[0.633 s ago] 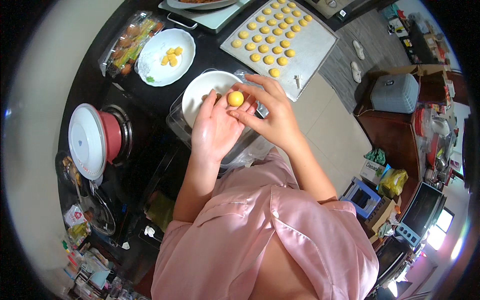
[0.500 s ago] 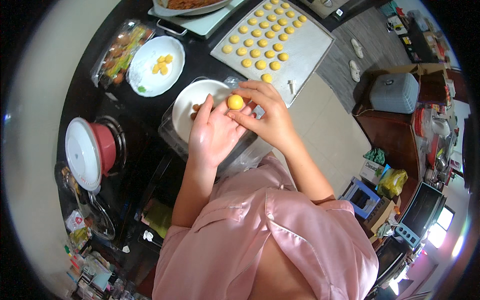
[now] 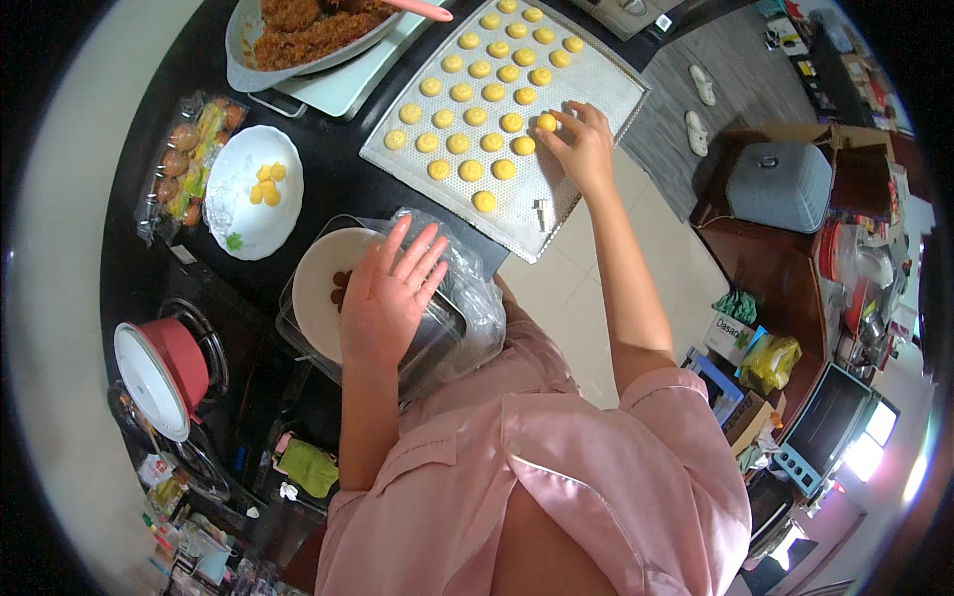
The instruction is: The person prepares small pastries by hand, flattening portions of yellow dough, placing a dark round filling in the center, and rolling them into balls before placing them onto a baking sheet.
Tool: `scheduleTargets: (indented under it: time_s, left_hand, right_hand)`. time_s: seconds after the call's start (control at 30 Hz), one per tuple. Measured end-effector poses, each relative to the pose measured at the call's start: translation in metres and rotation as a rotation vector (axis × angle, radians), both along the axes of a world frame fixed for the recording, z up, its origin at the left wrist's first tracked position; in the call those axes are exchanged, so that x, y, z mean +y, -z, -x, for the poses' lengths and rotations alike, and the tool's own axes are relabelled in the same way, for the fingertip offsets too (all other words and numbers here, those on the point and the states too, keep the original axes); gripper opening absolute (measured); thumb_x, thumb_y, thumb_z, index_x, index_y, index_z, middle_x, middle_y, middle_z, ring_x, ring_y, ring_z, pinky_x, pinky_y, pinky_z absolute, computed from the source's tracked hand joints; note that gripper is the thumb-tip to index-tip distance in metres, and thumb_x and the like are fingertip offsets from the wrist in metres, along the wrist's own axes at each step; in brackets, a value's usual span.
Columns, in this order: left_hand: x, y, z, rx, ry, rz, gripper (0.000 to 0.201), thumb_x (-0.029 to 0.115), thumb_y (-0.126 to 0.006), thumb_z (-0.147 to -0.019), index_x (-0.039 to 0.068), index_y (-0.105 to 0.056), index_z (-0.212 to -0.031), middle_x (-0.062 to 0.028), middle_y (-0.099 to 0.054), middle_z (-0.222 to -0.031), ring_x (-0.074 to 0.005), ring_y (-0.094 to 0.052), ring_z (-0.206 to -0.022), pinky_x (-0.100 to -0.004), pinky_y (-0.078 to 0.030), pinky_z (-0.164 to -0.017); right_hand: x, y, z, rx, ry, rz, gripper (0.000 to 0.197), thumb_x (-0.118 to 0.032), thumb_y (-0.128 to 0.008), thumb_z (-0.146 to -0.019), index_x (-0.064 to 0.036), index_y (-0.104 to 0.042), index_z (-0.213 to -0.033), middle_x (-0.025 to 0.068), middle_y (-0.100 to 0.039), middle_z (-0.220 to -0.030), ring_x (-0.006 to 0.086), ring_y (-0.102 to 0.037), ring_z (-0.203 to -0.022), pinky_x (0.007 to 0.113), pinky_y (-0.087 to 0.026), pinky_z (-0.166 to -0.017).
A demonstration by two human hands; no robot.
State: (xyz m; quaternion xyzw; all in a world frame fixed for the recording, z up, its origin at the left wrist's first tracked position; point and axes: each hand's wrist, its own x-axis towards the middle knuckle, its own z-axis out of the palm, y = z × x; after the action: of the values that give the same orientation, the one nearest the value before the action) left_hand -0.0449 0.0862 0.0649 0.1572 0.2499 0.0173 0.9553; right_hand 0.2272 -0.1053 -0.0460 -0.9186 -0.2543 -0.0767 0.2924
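Note:
Over the right side of a perforated metal tray (image 3: 606,84), my right hand (image 3: 586,149) pinches a yellow dough ball (image 3: 547,122) between thumb and fingertips. Rows of flattened yellow dough rounds (image 3: 476,117) cover much of that tray. Palm up with fingers spread, my left hand (image 3: 386,303) holds nothing. It is above the edge of a white bowl (image 3: 310,298), where a few small brown balls (image 3: 340,282) lie, partly hidden by the hand. A small metallic-looking tool (image 3: 543,216) rests at the tray's near right corner.
A scalloped white plate (image 3: 224,204) holds several yellow dough pieces (image 3: 266,185). Beyond it are packaged eggs (image 3: 177,159) and a pan of brown shredded filling (image 3: 318,35). On the stove at left stands a red pot (image 3: 179,368). Clear plastic (image 3: 477,298) lies beside the bowl.
My right hand has carried the dough ball from my left palm out over the tray. My left hand has stayed near the bowl, now without the ball. The view has shifted.

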Motion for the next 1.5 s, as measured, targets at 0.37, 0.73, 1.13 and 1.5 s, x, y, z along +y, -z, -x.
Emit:
scheduleTargets:
  time_s: [0.37,0.73,1.13,1.5]
  left_hand:
    - [0.017,-0.003,0.030,-0.001,-0.109,-0.045,0.056,0.035,-0.022,-0.103,0.002,-0.022,-0.148,-0.0262,-0.022,-0.152,-0.0396,-0.021,-0.142,-0.0479,-0.016,-0.117]
    - [0.023,-0.019,0.117,0.111,-0.347,-0.212,0.049,0.030,-0.023,-0.105,-0.003,-0.032,-0.140,-0.0295,-0.039,-0.140,-0.0426,-0.043,-0.128,-0.0482,-0.033,-0.110]
    - [0.046,-0.009,0.138,0.057,-0.480,-0.152,0.051,0.033,-0.029,-0.104,-0.001,-0.029,-0.143,-0.0295,-0.037,-0.141,-0.0424,-0.040,-0.131,-0.0475,-0.032,-0.111]
    - [0.018,-0.036,0.085,-0.298,-0.184,0.151,0.058,0.051,-0.031,-0.100,0.015,-0.034,-0.145,-0.0070,-0.028,-0.152,-0.0286,-0.025,-0.142,-0.0475,-0.025,-0.113]
  right_hand:
    - [0.033,-0.042,0.032,-0.075,0.018,-0.310,0.031,-0.020,-0.070,-0.082,-0.0080,-0.069,-0.111,0.0181,-0.061,-0.115,0.0341,-0.054,-0.112,0.043,-0.042,-0.094]
    - [0.317,-0.055,0.129,-0.283,-0.781,0.134,0.020,-0.019,-0.067,-0.075,-0.0088,-0.073,-0.091,0.0100,-0.063,-0.098,0.0268,-0.056,-0.100,0.039,-0.043,-0.083]
    - [0.260,-0.097,0.173,0.132,-0.787,-0.097,0.027,-0.025,-0.079,-0.061,-0.0076,-0.072,-0.080,0.0096,-0.063,-0.098,0.0266,-0.055,-0.099,0.041,-0.042,-0.083]
    - [0.163,-0.182,0.240,0.075,-0.835,-0.089,0.067,-0.041,-0.066,-0.080,-0.0054,-0.049,-0.133,0.0250,-0.042,-0.140,0.0426,-0.035,-0.135,0.055,-0.022,-0.111]
